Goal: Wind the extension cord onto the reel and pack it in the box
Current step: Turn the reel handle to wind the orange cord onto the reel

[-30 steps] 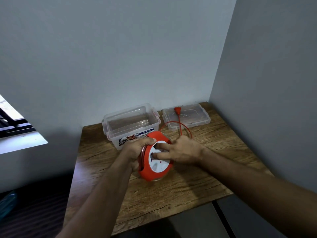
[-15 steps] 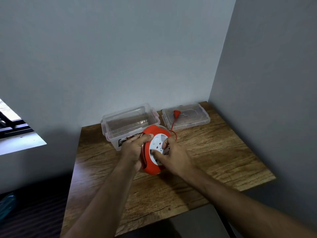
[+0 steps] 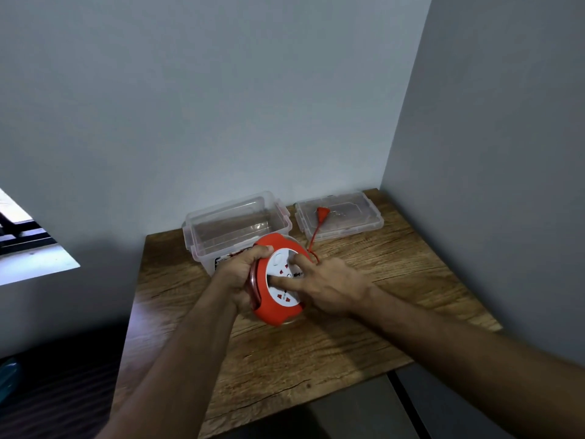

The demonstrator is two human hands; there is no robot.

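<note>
An orange cord reel [image 3: 276, 308] with a white socket face [image 3: 282, 280] is held tilted just above the wooden table [image 3: 364, 327]. My left hand [image 3: 240, 274] grips its left rim. My right hand [image 3: 329, 285] presses its fingers into the white face. A short length of orange cord [image 3: 313, 239] runs from the reel's far side up to its plug [image 3: 322, 211], which lies on the clear lid [image 3: 357, 217]. The open clear plastic box [image 3: 202, 229] stands directly behind the reel.
The table sits in a room corner, with grey walls behind and to the right. Its front edge is below my forearms. A window ledge [image 3: 34, 264] shows at the left, and dark floor lies beside the table.
The loose cord loop on the table has shortened to a nearly straight run. My right hand has turned on the white face, and the plug has slid a little on the lid.
</note>
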